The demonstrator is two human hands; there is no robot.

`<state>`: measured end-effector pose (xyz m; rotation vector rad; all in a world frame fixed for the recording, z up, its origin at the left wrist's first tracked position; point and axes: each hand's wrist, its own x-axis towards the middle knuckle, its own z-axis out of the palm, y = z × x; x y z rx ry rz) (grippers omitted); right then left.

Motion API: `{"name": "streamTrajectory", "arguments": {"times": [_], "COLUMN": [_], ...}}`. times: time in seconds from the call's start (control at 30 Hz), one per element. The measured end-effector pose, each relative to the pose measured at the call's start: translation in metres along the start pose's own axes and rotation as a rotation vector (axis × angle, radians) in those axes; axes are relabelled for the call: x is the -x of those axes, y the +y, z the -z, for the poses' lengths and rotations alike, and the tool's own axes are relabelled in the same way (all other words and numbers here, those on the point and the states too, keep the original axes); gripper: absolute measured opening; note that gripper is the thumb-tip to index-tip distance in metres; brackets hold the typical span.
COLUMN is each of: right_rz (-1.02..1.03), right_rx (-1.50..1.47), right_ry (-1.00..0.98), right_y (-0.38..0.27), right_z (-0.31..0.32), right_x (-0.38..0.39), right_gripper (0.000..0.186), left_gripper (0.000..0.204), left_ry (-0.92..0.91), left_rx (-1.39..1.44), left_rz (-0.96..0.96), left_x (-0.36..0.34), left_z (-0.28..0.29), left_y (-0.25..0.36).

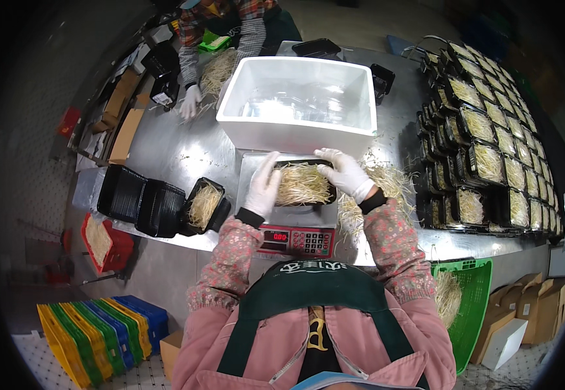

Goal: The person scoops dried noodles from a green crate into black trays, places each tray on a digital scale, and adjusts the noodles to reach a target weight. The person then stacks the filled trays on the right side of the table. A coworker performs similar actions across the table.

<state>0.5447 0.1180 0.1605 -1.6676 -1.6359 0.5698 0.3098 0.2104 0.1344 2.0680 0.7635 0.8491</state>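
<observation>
A black plastic tray of bean sprouts (303, 184) is over the metal platform (248, 170) of a red digital scale (295, 241). My left hand (264, 186), in a white glove, grips the tray's left end. Its right end is held by my gloved right hand (348, 174), whose fingers reach over the rim onto the sprouts. Whether the tray's base touches the platform cannot be seen. Loose sprouts (386, 188) lie beside my right wrist. To the left, another filled tray (204, 205) stands by stacks of black trays (159, 208).
A white foam box (298, 133) stands just beyond the scale. Stacked filled trays (487, 162) crowd the table's right side. Across the table, a co-worker's gloved hand (191, 102) is near a sprout heap (217, 73). A green crate (471, 305) sits below at right, coloured crates (100, 335) at left.
</observation>
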Motion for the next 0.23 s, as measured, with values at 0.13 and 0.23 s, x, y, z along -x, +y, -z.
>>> {"name": "streamTrajectory", "arguments": {"times": [0.13,0.23], "right_rz": [0.138,0.387], "right_rx": [0.153,0.212], "right_ry": [-0.058,-0.151], "right_y": [-0.008,0.0], "right_z": [-0.016,-0.052], "right_x": [0.002,-0.007], "right_gripper": [0.063,0.072], "left_gripper": [0.043,0.046], "left_ry": [0.274,0.241], "left_rx": [0.304,0.265], "left_rz": [0.22,0.275], "left_x": [0.017,0.045], "left_z": [0.035,0.036], "left_y": [-0.038,-0.076]}}
